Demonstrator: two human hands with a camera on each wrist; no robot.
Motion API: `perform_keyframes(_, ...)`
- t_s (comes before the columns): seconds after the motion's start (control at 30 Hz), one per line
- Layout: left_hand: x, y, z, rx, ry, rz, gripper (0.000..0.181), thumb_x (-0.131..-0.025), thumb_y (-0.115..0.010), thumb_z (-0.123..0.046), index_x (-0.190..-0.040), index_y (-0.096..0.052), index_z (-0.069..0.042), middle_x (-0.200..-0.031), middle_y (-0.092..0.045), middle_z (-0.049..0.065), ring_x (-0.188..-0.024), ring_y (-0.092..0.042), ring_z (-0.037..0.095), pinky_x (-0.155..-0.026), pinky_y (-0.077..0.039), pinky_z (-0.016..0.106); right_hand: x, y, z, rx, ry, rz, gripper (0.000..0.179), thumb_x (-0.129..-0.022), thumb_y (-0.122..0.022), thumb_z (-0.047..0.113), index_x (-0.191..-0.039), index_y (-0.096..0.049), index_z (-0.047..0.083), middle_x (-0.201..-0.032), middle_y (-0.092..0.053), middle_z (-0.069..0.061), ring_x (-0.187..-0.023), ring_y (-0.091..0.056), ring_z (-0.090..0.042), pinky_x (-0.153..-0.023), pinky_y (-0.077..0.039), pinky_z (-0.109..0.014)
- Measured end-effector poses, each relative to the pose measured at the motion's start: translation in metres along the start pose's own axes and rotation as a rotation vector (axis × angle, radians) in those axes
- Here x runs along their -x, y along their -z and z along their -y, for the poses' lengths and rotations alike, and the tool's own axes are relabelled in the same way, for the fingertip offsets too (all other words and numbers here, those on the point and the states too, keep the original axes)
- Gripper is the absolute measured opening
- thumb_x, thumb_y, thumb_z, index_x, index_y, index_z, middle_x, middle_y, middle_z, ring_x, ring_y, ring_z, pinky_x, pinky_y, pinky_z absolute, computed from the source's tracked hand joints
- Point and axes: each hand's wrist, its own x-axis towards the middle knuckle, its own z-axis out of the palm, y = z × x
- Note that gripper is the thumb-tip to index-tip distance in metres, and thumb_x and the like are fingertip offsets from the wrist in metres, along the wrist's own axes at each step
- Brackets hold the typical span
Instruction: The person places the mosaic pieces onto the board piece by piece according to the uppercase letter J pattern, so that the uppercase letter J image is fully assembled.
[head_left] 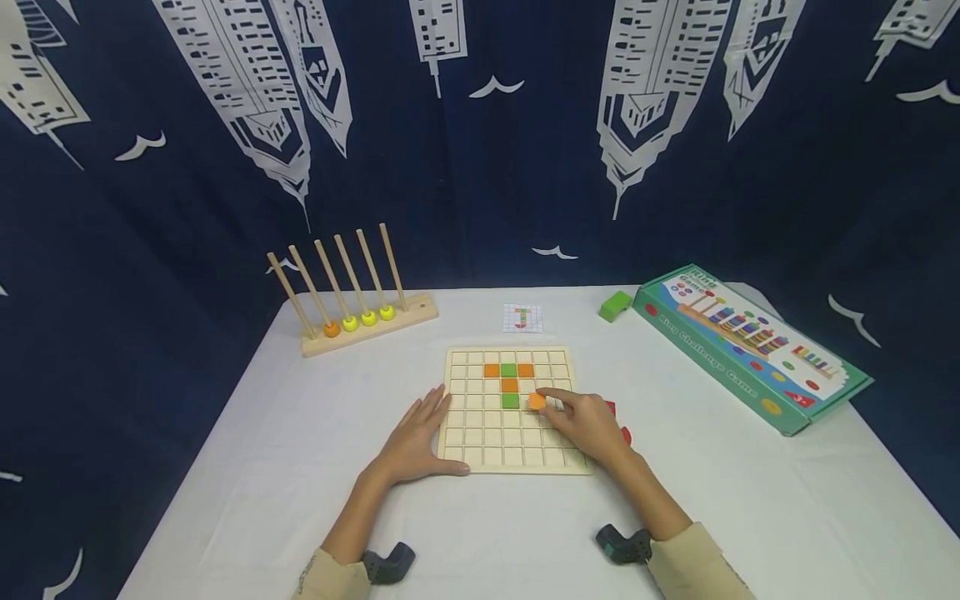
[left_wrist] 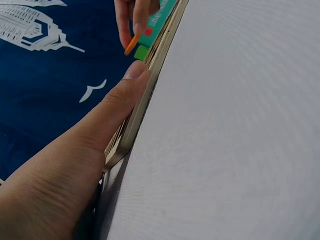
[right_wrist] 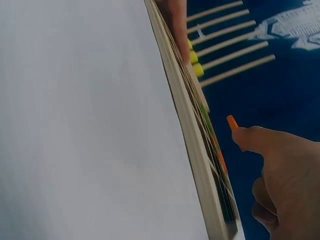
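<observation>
A wooden grid board (head_left: 480, 438) lies on the white table. Orange and green square tiles form a T on it: a row with a green tile (head_left: 508, 369) between two orange ones, then an orange tile (head_left: 510, 385) and a green tile (head_left: 511, 401) below. Between thumb and index finger, my right hand (head_left: 588, 427) pinches another orange tile (head_left: 537, 401), raised above the board's surface in the right wrist view. My left hand (head_left: 415, 439) rests at the board's left front corner, fingers extended along the left side and thumb (left_wrist: 112, 107) against the front edge.
Behind the board lies a small pattern card (head_left: 522, 318). A pegged wooden stand (head_left: 420, 310) with orange and yellow beads is at back left. At back right are a green block (head_left: 616, 306) and a game box (head_left: 720, 350). Red pieces (head_left: 626, 436) show partly beside my right hand.
</observation>
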Motion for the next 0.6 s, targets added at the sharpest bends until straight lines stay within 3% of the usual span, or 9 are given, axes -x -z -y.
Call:
perform_keyframes(0.23, 0.000, 0.001, -0.002, 0.004, -0.002, 0.005, 0.122, -0.057, -0.065, -0.077, -0.146, -0.022, -0.006, -0.154, -0.008, 0.006, -0.140, -0.008, 0.018, -0.112, -0.007, 0.035, -0.004, -0.020, 0.017, -0.016, 0.031, 0.123, 0.029, -0.082, -0.071, 0.028, -0.108, -0.070, 0.016, -0.044, -0.025, 0.016, -0.042, -0.017, 0.000, -0.040, -0.019, -0.020)
perform_keyframes(0.6, 0.000, 0.001, -0.002, -0.006, -0.002, 0.001, 0.122, -0.057, -0.064, -0.078, -0.146, -0.022, -0.006, -0.154, -0.009, 0.006, -0.140, -0.008, 0.019, -0.112, -0.008, 0.035, -0.005, -0.027, 0.018, 0.033, 0.023, 0.141, 0.028, -0.081, -0.072, 0.031, -0.106, -0.071, 0.016, -0.042, -0.024, 0.016, -0.043, -0.016, -0.002, -0.042, -0.018, -0.020)
